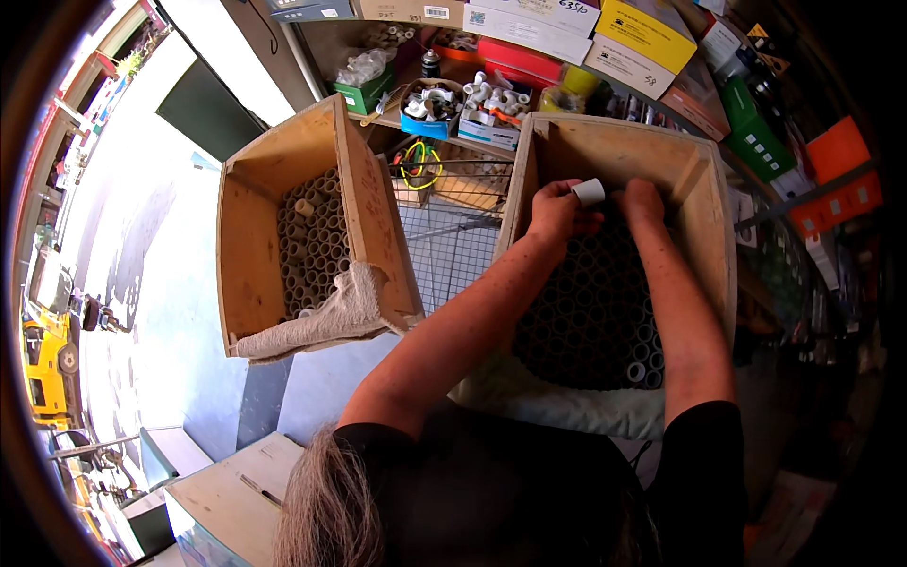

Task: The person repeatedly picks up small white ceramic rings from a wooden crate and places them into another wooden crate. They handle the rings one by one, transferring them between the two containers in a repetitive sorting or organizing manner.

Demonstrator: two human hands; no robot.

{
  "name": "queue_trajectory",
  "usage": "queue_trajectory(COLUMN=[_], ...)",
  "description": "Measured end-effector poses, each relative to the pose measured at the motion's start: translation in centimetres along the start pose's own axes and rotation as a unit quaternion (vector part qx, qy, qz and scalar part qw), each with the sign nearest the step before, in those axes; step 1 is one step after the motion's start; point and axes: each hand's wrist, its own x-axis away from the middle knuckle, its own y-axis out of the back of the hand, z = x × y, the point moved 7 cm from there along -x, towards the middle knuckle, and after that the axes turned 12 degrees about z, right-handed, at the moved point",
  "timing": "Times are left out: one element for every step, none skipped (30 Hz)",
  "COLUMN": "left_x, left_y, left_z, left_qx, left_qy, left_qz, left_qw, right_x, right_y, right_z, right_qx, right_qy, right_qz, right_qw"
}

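Between the thumb and fingers of my left hand is a short white plastic tube, held over the far part of the right wooden box. My right hand is beside it, toward the box's far right; its fingers curl downward, and what they hold, if anything, is hidden. Rows of similar short tubes stand packed on end below my forearms, their open ends up, mostly in shadow. Several brighter white tubes show at the near right corner.
A second wooden box to the left holds upright tubes, with a cloth over its near edge. Between the boxes is a wire grid. Behind are small boxes of white fittings and stacked cartons. A pale cabinet stands near left.
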Motion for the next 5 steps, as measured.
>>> queue_trajectory(left_x=[0.1, 0.2, 0.2, 0.1, -0.1], left_y=[0.0, 0.0, 0.0, 0.1, 0.2], left_z=[0.0, 0.0, -0.1, 0.0, 0.1], left_qx=[0.003, 0.005, 0.004, 0.002, 0.0], left_qy=[0.001, 0.002, 0.001, 0.001, 0.0], left_qz=[0.001, 0.002, 0.003, 0.004, 0.005], left_qw=[1.0, 1.0, 1.0, 1.0, 1.0], right_x=[-0.1, -0.2, -0.5, -1.0, -1.6], right_y=[-0.2, -0.4, -0.6, -1.1, -1.7], right_z=[-0.1, -0.3, -0.4, -0.8, -1.3], right_qx=[-0.005, -0.01, -0.01, -0.011, -0.012], right_qy=[-0.003, -0.007, -0.006, -0.006, -0.006], right_qz=[0.0, 0.001, -0.006, -0.014, -0.021], right_qw=[1.0, 1.0, 1.0, 1.0, 1.0])
